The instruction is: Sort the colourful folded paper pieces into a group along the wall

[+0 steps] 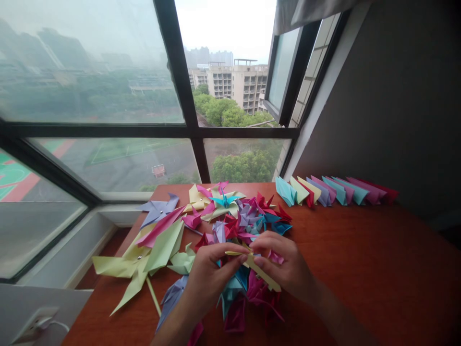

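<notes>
A small folded pale yellow paper (264, 274) is held in front of me, between both hands above the pile of origami. My left hand (214, 269) pinches one narrow end of it between thumb and fingers. My right hand (286, 262) grips it near its upper middle, thumb below and fingers on top, and the fingertips of the two hands nearly meet. The strip slants down to the right under my right hand. Coloured folded paper pieces, among them a turquoise crane (225, 199), lie behind and beneath the hands.
A yellow-green pinwheel (139, 259) on a stick and a purple pinwheel (158, 210) lie at the left of the brown table (360, 269). A row of folded papers (326, 190) stands along the back right edge. Windows rise behind the table.
</notes>
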Tool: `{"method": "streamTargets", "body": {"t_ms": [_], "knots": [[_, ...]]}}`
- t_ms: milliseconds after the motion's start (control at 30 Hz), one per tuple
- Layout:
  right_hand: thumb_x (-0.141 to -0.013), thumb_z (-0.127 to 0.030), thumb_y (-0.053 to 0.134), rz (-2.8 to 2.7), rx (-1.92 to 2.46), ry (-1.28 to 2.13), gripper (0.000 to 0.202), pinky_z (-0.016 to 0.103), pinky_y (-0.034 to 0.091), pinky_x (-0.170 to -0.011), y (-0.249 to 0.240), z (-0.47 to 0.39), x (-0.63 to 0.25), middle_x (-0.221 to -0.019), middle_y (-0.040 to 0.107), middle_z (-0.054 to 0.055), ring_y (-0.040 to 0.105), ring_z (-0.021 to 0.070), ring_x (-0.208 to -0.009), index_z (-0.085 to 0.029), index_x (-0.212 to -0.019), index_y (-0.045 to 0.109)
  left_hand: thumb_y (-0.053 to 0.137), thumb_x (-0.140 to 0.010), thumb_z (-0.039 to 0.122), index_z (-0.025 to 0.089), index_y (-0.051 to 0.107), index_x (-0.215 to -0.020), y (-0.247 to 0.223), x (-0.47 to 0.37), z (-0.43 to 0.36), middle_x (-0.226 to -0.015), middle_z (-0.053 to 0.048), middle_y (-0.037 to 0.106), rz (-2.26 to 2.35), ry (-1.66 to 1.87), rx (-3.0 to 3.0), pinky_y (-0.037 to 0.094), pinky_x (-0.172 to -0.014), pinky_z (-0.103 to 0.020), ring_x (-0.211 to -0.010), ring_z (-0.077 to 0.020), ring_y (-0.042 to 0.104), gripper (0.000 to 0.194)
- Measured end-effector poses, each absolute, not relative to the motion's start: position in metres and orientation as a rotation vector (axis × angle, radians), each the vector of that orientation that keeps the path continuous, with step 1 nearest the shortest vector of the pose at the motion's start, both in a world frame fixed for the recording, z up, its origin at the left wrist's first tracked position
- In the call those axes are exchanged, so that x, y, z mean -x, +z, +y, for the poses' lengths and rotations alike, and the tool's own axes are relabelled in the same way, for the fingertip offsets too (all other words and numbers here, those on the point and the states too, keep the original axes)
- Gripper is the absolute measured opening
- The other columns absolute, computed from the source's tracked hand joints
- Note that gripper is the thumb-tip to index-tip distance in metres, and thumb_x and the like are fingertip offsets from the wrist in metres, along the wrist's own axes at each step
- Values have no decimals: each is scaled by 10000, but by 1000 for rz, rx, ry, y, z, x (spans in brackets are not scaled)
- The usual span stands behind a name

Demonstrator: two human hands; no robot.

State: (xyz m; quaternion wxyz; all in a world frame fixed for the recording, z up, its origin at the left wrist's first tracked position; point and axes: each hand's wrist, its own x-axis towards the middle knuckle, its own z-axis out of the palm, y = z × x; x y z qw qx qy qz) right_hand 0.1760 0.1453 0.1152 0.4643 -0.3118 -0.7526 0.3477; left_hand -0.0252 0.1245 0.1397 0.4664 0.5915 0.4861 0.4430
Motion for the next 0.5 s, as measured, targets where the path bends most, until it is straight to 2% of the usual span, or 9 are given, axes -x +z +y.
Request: {"method": "streamTargets", "body": {"t_ms": [67, 133, 233, 333, 500], "knots": [[-921, -248, 649, -1913, 769, 863, 85, 245, 468, -683, 114, 146, -178, -803, 681, 25, 624, 141, -743, -200, -915, 718, 741, -822, 266, 177, 834, -862, 140, 26, 124, -693, -42, 754, 1196, 1078, -1459, 469, -576, -211, -633, -158, 629, 134], [-927, -248, 641, -1941, 795, 839, 126, 236, 443, -637, 113, 147, -179, -740, 670, 17, 606, 129, -685, -190, -841, 713, 683, -880, 321, 170, 833, -899, 141, 28, 123, -675, -39, 731, 1186, 1069, -1461, 460, -572, -211, -625, -153, 615, 214], [-934, -234, 620, -1967, 785, 844, 125, 238, 444, -647, 113, 147, -179, -770, 684, 27, 613, 133, -708, -184, -870, 715, 594, -943, 391, 158, 826, -929, 140, 31, 123, -649, -33, 696, 1175, 1080, -1449, 450, -563, -209, -605, -145, 593, 330], [-934, -213, 602, -1986, 771, 910, 121, 245, 454, -676, 114, 146, -179, -801, 693, 33, 619, 138, -735, -184, -910, 717, 593, -939, 422, 146, 820, -911, 141, 32, 123, -607, -23, 663, 1175, 1107, -1433, 445, -541, -208, -580, -144, 577, 359], [-900, -267, 652, -2043, 786, 962, 147, 269, 433, -656, 121, 143, -179, -736, 650, 38, 581, 158, -717, -182, -793, 708, 588, -936, 466, 141, 800, -838, 143, 28, 121, -690, -55, 721, 1185, 1172, -1394, 478, -566, -219, -608, -157, 613, 400]]}}
